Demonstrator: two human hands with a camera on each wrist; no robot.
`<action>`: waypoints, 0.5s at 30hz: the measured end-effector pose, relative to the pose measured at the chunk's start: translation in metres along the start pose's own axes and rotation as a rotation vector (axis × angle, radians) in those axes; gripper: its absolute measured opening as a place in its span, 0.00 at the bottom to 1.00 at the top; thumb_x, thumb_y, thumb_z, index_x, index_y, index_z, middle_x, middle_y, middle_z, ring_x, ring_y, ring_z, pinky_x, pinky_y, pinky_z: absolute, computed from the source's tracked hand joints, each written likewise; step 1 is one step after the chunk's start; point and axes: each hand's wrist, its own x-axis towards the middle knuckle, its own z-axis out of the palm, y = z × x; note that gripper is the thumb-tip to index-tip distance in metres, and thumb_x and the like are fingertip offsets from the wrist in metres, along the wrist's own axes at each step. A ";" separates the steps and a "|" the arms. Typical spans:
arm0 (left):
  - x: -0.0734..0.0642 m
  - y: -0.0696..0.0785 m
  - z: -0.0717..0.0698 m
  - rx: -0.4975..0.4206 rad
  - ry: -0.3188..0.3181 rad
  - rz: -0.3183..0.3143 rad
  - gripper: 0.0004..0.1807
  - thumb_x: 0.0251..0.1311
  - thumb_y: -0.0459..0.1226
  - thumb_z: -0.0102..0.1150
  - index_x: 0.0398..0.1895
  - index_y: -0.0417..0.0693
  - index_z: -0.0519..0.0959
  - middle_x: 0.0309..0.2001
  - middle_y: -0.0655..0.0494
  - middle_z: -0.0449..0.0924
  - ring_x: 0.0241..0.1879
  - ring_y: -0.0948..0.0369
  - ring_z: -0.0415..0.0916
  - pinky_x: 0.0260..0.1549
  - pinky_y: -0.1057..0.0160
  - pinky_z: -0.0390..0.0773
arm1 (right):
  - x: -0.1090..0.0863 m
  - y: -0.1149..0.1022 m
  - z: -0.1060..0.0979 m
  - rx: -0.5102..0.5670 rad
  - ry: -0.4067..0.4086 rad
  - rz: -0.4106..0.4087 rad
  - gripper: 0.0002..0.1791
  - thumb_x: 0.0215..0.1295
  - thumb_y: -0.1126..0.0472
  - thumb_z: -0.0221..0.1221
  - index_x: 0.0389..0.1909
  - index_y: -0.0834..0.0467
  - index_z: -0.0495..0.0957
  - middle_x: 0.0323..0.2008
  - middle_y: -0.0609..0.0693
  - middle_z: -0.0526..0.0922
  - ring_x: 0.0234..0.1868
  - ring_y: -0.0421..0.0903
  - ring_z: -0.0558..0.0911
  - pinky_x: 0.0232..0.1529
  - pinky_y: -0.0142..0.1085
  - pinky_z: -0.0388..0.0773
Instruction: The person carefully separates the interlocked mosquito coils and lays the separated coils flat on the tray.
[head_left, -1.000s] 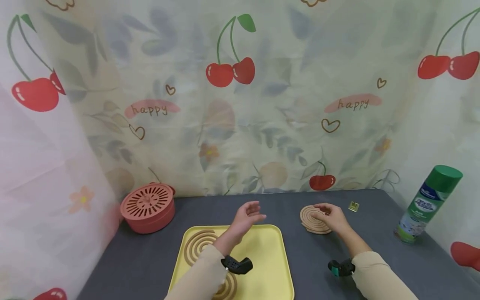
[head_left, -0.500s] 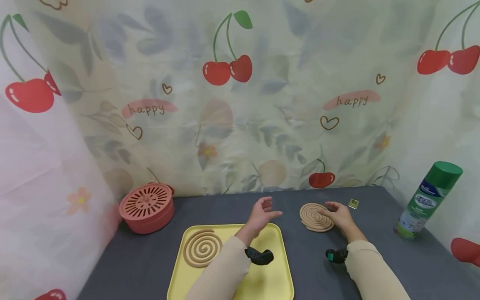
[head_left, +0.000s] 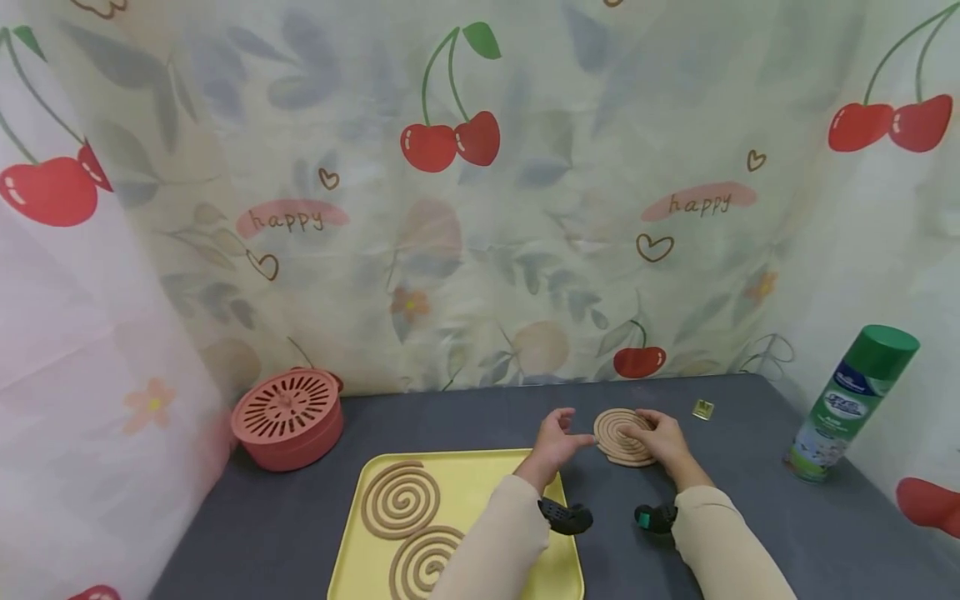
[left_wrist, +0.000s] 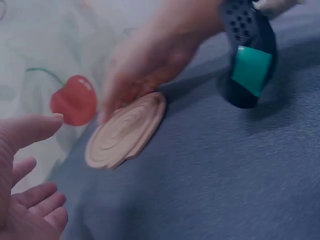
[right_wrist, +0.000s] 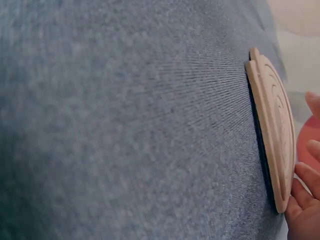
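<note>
- Dark tabletop [head_left: 615, 533]: beneath both my hands.
- Yellow tray [head_left: 474, 479]: below my left wrist, carrying two loose spirals [head_left: 402, 502].
- My right hand [head_left: 670, 443]: fingers at the coil [head_left: 611, 433]'s edge; I can't tell whether they pinch.
- My left hand [head_left: 555, 446]: spread, holding nothing, just left of the coil.
- Coil: between my hands; probably brittle, so best held gently by opposite rims.

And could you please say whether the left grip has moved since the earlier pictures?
Yes, the left grip moved right relative to the yellow tray.

Grey table [head_left: 262, 533]: tray [head_left: 467, 482], coils [head_left: 617, 447], pot [head_left: 287, 423], can [head_left: 852, 406], perhaps a clip [head_left: 702, 409].
</note>
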 end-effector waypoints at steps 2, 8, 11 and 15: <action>-0.002 -0.001 0.006 0.045 -0.011 -0.004 0.29 0.50 0.31 0.65 0.57 0.38 0.69 0.59 0.37 0.68 0.60 0.44 0.66 0.56 0.51 0.72 | 0.000 0.001 0.001 0.001 0.004 -0.003 0.37 0.60 0.52 0.61 0.63 0.71 0.62 0.63 0.71 0.62 0.65 0.65 0.60 0.65 0.55 0.60; -0.009 -0.006 0.019 0.096 -0.048 -0.051 0.29 0.51 0.33 0.64 0.58 0.37 0.68 0.60 0.38 0.67 0.61 0.46 0.64 0.58 0.48 0.69 | -0.001 0.002 0.004 0.010 0.007 -0.014 0.32 0.60 0.54 0.61 0.60 0.70 0.66 0.61 0.70 0.65 0.64 0.64 0.63 0.63 0.54 0.63; -0.008 -0.008 0.021 0.062 -0.027 -0.053 0.27 0.52 0.32 0.63 0.57 0.37 0.69 0.59 0.38 0.67 0.60 0.45 0.65 0.57 0.48 0.70 | -0.001 0.002 0.004 0.025 0.011 -0.020 0.30 0.60 0.55 0.60 0.59 0.70 0.68 0.60 0.70 0.67 0.63 0.63 0.65 0.62 0.53 0.66; -0.006 -0.011 0.020 0.013 -0.016 -0.063 0.25 0.53 0.31 0.62 0.56 0.37 0.70 0.57 0.39 0.69 0.58 0.46 0.68 0.55 0.50 0.73 | -0.002 -0.001 0.006 0.046 0.011 -0.016 0.29 0.61 0.58 0.59 0.58 0.71 0.68 0.59 0.70 0.69 0.62 0.63 0.67 0.60 0.52 0.69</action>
